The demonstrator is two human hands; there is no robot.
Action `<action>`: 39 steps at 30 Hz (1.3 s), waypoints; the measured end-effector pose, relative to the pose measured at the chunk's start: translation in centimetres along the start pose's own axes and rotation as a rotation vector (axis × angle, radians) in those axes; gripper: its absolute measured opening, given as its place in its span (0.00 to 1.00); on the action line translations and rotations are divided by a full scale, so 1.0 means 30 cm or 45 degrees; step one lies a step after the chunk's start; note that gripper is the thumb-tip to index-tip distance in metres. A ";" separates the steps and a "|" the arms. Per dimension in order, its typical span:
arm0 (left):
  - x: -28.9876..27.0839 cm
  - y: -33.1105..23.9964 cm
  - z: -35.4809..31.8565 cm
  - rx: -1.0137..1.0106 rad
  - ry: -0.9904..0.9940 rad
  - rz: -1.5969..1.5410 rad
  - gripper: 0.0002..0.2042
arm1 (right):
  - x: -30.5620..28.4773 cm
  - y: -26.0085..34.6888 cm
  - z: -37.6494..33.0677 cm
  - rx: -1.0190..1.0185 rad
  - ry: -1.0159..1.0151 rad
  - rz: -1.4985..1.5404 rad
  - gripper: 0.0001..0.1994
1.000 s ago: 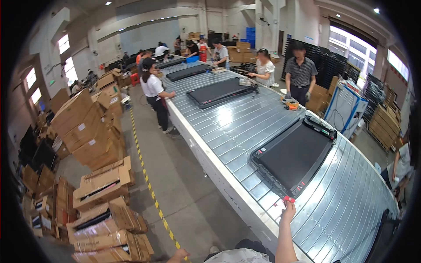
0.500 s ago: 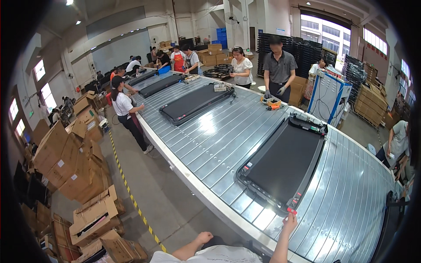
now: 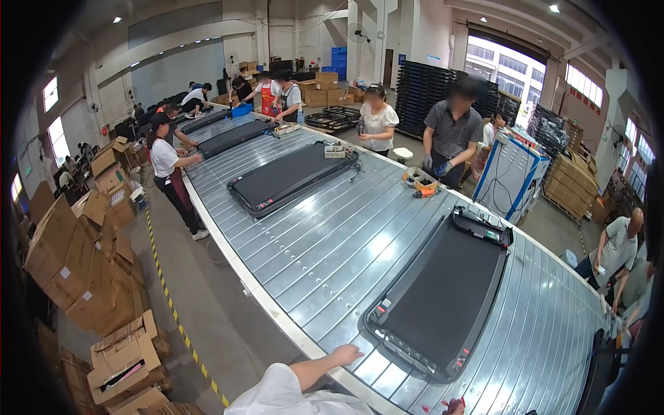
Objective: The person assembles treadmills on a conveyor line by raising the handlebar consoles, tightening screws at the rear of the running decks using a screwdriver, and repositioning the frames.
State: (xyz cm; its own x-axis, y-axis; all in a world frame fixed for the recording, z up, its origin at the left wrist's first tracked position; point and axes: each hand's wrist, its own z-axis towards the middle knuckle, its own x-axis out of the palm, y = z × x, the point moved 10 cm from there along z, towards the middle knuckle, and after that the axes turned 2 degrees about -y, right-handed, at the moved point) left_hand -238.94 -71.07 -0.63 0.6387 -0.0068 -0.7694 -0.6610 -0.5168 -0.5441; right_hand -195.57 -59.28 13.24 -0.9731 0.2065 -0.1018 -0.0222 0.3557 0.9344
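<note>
A long dark panel in a black frame [image 3: 443, 297] lies on the ribbed metal table [image 3: 297, 238], with small red tabs at its near corners. My left hand [image 3: 347, 355] is at the table's near edge, just left of the panel's near corner. Its fingers are drawn together, and nothing shows in them. At the bottom of the view, my right hand [image 3: 454, 407] is partly cut off, its fingers closed around a small red piece [image 3: 445, 403]. Another red bit [image 3: 425, 409] shows beside it on the table.
Another dark panel [image 3: 290, 178] lies further up, with a parts box [image 3: 335, 151] on it. Across the table, a gloved person [image 3: 453, 131] stands by a carton [image 3: 419, 180] and an orange power tool [image 3: 425, 194]. Cardboard boxes [image 3: 83, 259] line the left floor.
My left hand has risen from near my body to the table edge. My right hand has drawn back from the panel's near corner toward me, with red still at its fingers.
</note>
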 end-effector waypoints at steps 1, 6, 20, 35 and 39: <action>-0.039 -0.043 0.075 0.089 -0.023 0.023 0.17 | 0.016 0.003 -0.029 0.019 -0.094 0.083 0.23; -0.171 -0.132 0.290 0.490 -0.092 0.165 0.17 | 0.204 -0.097 0.029 0.334 -0.048 0.164 0.18; -0.078 0.012 0.367 0.627 -0.033 0.489 0.25 | 0.526 -0.009 0.051 0.237 0.003 0.101 0.16; -0.064 -0.047 0.379 0.616 0.070 0.695 0.23 | 0.587 -0.026 -0.065 0.248 0.135 0.104 0.16; -0.059 -0.095 0.412 0.635 0.094 0.702 0.22 | 0.542 -0.036 -0.062 0.232 0.104 0.120 0.16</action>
State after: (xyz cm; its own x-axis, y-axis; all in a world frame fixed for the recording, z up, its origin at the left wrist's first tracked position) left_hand -243.03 -59.01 -1.85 0.1762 -0.2190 -0.9597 -0.9820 0.0278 -0.1867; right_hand -211.78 -58.00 11.20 -0.9844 0.1748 0.0178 0.1041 0.4988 0.8604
